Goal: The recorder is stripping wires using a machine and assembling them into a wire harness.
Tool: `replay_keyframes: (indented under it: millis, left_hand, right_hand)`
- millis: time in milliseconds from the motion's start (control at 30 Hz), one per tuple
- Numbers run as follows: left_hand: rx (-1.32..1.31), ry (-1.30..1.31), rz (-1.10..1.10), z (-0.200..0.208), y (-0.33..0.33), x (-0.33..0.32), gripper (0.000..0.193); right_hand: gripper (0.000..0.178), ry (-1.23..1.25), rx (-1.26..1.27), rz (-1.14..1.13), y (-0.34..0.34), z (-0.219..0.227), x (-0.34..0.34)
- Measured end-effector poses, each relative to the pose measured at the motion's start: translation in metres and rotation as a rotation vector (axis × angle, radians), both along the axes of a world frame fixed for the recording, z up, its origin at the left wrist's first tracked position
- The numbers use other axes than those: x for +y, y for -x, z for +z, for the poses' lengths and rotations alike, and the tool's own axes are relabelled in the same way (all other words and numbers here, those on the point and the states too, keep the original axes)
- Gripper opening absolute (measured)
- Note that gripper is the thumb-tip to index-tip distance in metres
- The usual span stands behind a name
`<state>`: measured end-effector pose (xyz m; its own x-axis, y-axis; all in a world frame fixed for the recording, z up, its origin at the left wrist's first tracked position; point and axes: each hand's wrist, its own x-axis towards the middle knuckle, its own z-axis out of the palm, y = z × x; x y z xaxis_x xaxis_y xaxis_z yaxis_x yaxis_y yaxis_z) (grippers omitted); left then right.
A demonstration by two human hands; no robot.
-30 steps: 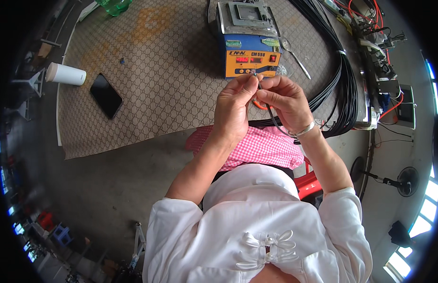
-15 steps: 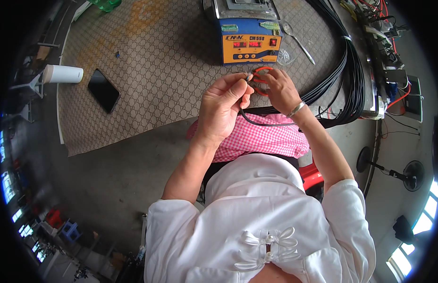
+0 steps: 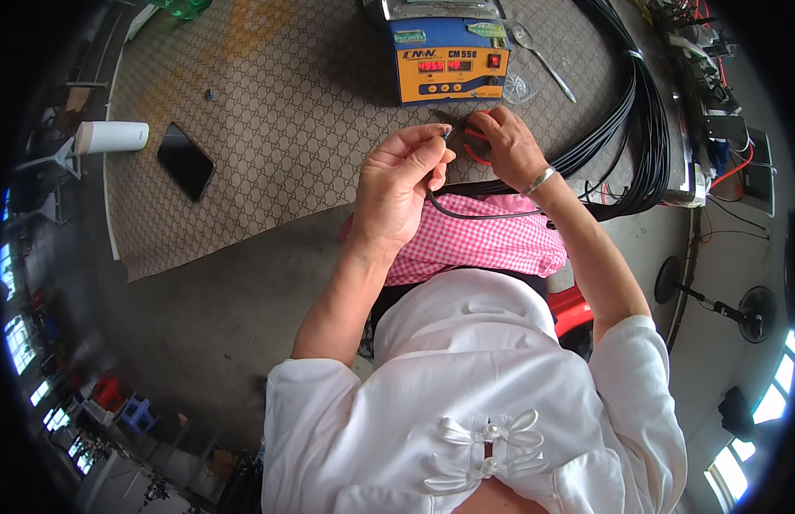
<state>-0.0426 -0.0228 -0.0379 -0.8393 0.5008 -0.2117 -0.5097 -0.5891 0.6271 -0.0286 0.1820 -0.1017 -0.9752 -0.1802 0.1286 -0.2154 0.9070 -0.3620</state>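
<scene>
A black cable [image 3: 479,217] is pinched near its tip, over the counter [image 3: 277,146], by closed left-hand fingers [image 3: 421,156]. Beside it, orange-handled scissors [image 3: 475,152] are held by the right hand's [image 3: 514,152] curled fingers, near a blue-and-orange digital-display unit [image 3: 449,75].

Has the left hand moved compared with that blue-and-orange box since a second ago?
Yes, toward the person: a second ago the left hand reached the box's lower edge in view; now a gap shows below the box.
</scene>
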Motion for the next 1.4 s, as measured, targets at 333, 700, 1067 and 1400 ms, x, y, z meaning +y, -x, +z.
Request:
replay_keyframes:
  millis: [333, 700, 1067, 1400]
  left_hand:
    - [0.000, 0.091, -0.021, 0.002, -0.002, -0.001, 0.016]
    - [0.023, 0.195, -0.042, 0.006, -0.003, 0.003, 0.014]
    - [0.011, 0.211, -0.100, 0.006, 0.000, 0.000, 0.017]
    - [0.013, 0.220, -0.061, 0.000, 0.000, 0.001, 0.018]
  right_hand:
    - [0.046, 0.920, -0.554, -0.111, -0.011, 0.046, 0.010]
    - [0.039, 0.820, -0.679, 0.013, -0.021, 0.116, -0.005]
    - [0.032, 0.807, -0.654, 0.031, -0.017, 0.123, -0.007]
    - [0.029, 0.806, -0.647, 0.028, -0.021, 0.114, -0.010]
